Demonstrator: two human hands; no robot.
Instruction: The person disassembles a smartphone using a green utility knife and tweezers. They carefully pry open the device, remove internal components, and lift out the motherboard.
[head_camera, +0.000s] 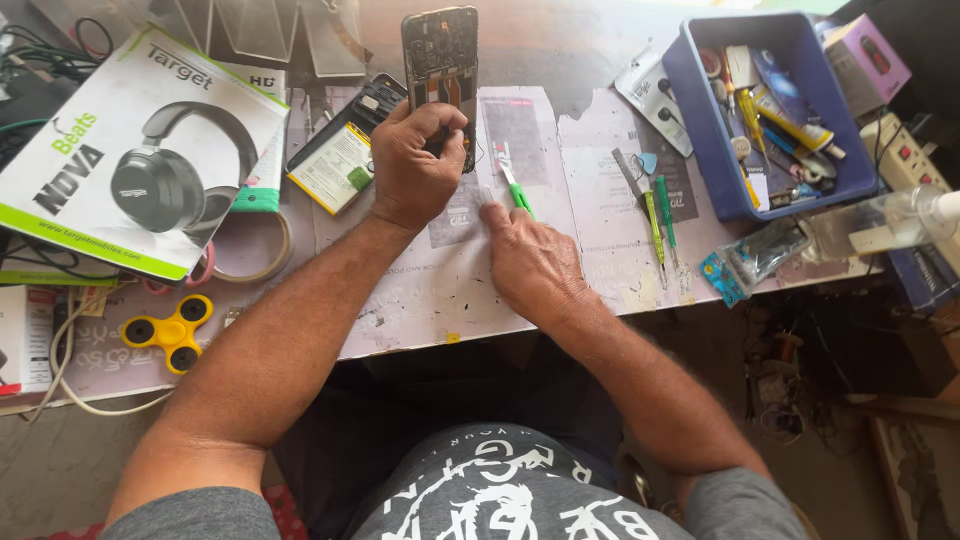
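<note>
The opened phone, its back cover off and the dark circuit boards showing, stands lengthwise away from the person near the far edge of the worktable. The left hand is closed around its near end, fingers curled tight over the lower edge, so the phone's upper part sticks out beyond the knuckles. Just to the right of it, the right hand lies palm down on the table with its fingers drawn together around a green-handled screwdriver, whose green shaft juts out past the fingertips toward the phone's near end; whether the tip touches the phone I cannot tell.

Both hands work over a pale paper sheet that covers the middle of the table. Left of the phone lies a flat phone battery with a yellowish label, tilted at an angle. Farther left sits a white and green headphone box, and near its lower corner a ring of tape and a yellow fidget spinner.

To the right of the hands, two more green screwdrivers lie side by side on the paper, with metal tweezers just beside them. Beyond those stands a blue plastic tray crowded with small tools and tubes. A clear bottle lies on its side at the right edge, near a white power strip.
</note>
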